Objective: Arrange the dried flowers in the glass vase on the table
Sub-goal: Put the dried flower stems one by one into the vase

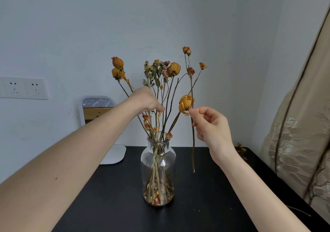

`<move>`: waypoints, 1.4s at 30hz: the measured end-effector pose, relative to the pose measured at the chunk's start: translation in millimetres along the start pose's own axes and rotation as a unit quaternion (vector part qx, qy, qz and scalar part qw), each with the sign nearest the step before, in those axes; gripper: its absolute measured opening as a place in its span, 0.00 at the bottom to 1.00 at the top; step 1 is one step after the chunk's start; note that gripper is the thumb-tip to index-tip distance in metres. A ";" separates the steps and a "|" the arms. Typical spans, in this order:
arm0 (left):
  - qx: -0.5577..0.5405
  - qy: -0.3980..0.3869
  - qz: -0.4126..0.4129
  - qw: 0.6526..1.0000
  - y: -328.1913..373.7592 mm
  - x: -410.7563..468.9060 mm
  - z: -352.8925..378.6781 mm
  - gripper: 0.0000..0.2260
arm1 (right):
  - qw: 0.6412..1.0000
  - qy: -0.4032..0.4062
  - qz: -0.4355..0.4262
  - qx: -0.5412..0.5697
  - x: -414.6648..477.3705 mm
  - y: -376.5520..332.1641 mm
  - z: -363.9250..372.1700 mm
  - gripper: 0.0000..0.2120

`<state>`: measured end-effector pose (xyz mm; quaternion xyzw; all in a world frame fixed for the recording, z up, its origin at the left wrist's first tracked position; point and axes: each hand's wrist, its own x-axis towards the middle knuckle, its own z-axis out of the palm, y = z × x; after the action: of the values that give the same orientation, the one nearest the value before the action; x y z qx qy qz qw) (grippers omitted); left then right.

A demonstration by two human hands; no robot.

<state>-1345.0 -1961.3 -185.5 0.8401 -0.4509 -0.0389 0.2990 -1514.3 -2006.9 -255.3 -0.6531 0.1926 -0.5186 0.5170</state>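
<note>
Black table (214, 187), pale wall (71, 35): vase (169, 174) stands mid-table, most flowers (160, 70) in. L hand (146, 99) grips their stems above the neck; R hand (210, 124) pinches 1 loose stem (193, 153) just beside it. Next, prob.: lift stem, thread its end into the neck.

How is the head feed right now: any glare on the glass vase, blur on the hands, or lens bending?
Head view throughout: soft, even light, no hard shadows on the black table; only faint highlights on the glass vase, stems readable through it; left hand, right hand and its loose stem sharp; wide-angle stretch bows the curtain at the right edge.
</note>
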 end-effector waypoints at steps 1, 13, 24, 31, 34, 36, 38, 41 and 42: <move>0.005 0.000 -0.002 1.000 -0.9 0.3 1.0 0.21 | 1.000 0.000 0.000 0.001 -0.3 0.0 0.2 0.05; -0.094 0.068 0.065 0.991 -25.0 -17.4 -2.9 0.15 | 0.999 -0.004 -0.040 0.023 1.2 -12.0 2.7 0.05; -0.266 -0.013 -0.009 0.964 -135.8 -76.5 83.2 0.17 | 0.994 0.020 -0.099 0.047 16.7 -39.2 16.9 0.05; -0.309 -0.094 0.037 0.946 -104.0 -47.9 110.1 0.27 | 0.994 0.009 -0.113 0.009 18.0 -28.7 33.3 0.05; -0.338 -0.067 0.032 0.938 -95.6 -41.7 114.5 0.21 | 0.993 0.004 -0.113 -0.019 19.3 -20.1 34.8 0.05; -0.347 -0.054 0.035 0.936 -95.8 -41.2 116.8 0.20 | 0.992 0.002 -0.119 -0.039 20.2 -14.3 34.8 0.04; -0.348 -0.043 0.036 0.936 -96.9 -41.3 119.7 0.20 | 0.991 0.003 -0.123 -0.054 21.6 -9.2 34.5 0.04; -0.352 -0.033 0.038 0.935 -95.4 -41.5 124.9 0.20 | 0.991 0.007 -0.116 -0.065 23.9 -3.7 35.3 0.04; -0.348 -0.027 0.039 0.936 -94.3 -41.5 126.8 0.20 | 0.991 0.009 -0.113 -0.074 24.4 -2.1 35.8 0.04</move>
<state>-1342.7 -1949.0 -348.3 0.6639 -0.4496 -0.2039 0.5616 -1474.0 -2008.2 -239.2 -0.7027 0.1596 -0.5639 0.4035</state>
